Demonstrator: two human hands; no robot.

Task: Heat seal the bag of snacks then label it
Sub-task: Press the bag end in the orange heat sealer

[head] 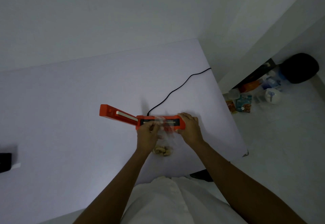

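Left hand (pixel 147 133): fingers pinch the bag's (pixel 166 136) left edge.
Right hand (pixel 190 127): fingers curl on its right edge.
Sealer (pixel 140 120): lid raised, under the fingertips.

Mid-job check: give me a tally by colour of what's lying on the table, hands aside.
Orange: 1, the heat sealer
Black: 2, the cord and a dark object at the left edge
Clear: 1, the bag of snacks
White: 1, a paper sheet under the dark object
Total: 5
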